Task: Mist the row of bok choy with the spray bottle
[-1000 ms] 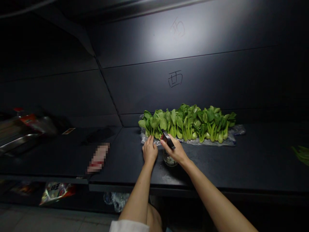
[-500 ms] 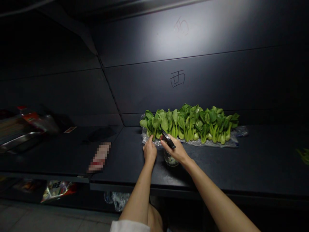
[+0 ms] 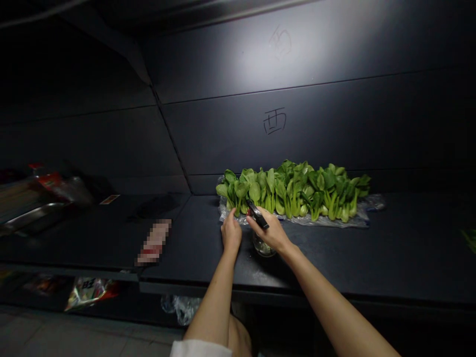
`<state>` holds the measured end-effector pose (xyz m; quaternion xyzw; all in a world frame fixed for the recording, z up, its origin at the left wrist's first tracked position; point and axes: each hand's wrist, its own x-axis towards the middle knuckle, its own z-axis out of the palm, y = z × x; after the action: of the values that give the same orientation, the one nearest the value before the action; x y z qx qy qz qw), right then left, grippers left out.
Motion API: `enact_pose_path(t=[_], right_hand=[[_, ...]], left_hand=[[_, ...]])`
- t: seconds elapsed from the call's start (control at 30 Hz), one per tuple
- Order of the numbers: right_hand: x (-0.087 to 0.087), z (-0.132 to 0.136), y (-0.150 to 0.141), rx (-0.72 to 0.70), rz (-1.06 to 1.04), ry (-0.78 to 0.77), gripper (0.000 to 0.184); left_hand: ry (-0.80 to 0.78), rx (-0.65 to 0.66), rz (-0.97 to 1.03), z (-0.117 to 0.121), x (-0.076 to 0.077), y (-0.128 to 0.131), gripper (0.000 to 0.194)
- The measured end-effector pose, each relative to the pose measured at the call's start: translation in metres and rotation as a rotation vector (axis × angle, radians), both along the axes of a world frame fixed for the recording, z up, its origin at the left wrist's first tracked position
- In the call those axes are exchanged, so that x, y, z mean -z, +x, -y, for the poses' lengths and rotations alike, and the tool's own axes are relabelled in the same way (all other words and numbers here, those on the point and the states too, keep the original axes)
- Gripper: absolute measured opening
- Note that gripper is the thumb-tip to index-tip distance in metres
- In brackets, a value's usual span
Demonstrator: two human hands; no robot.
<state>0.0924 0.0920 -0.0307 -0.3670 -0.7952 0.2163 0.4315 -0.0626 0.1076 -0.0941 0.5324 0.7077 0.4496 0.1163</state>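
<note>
My right hand (image 3: 274,231) is closed around a spray bottle, its black trigger head (image 3: 257,214) pointing up and to the left. Below the hand shows the bottle's clear body (image 3: 264,247), low over the shelf. My left hand (image 3: 231,234) is at the front left edge of a clear plastic sheet (image 3: 323,221), with one digit stretched toward the stems. Its other fingers are mostly hidden, so its grip does not show. On the sheet, several bok choy (image 3: 293,191) stand upright in a row, leaves up and pale stems down.
The dark shelf (image 3: 372,258) has a back panel (image 3: 334,124) with a handwritten mark. To the left lie a blurred-out pinkish item (image 3: 154,242), a small card (image 3: 110,199) and a metal tray (image 3: 35,215). Packaged goods (image 3: 89,291) and clear plastic (image 3: 186,310) sit below. Greens (image 3: 469,240) show far right.
Almost nothing differs. The view has shifted very slightly, and the spray bottle's head sits a touch lower and farther left in my right hand. My left hand stays by the sheet's edge.
</note>
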Motion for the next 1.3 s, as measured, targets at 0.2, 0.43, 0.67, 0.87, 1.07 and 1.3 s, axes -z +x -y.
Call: enact_pose_path(t=[0.2, 0.43, 0.67, 0.87, 1.07, 1.3], right_hand=[[0.0001, -0.0001, -0.0040, 0.095, 0.025, -0.016, 0.028], [-0.0002, -0.0017, -0.0040, 0.059, 0.018, -0.021, 0.027], [0.0009, -0.0029, -0.0045, 0.090, 0.004, -0.028, 0.026], [0.0011, -0.0026, -0.0056, 0.092, -0.020, -0.026, 0.028], [0.0015, -0.0018, -0.0059, 0.125, -0.019, -0.045, 0.028], [0.0018, -0.0018, -0.0071, 0.098, -0.045, -0.019, 0.027]], left_hand=[[0.002, 0.005, -0.020, 0.0015, -0.0002, -0.0003, 0.052], [0.005, 0.002, -0.017, 0.0001, 0.0025, -0.0004, 0.051], [0.030, 0.002, 0.006, -0.0002, 0.0018, 0.0008, 0.049], [0.029, 0.008, -0.007, 0.0006, 0.0013, 0.0013, 0.047], [0.014, 0.005, -0.009, 0.0018, -0.0010, 0.0021, 0.047], [0.008, 0.015, -0.018, 0.0024, -0.0017, 0.0026, 0.046]])
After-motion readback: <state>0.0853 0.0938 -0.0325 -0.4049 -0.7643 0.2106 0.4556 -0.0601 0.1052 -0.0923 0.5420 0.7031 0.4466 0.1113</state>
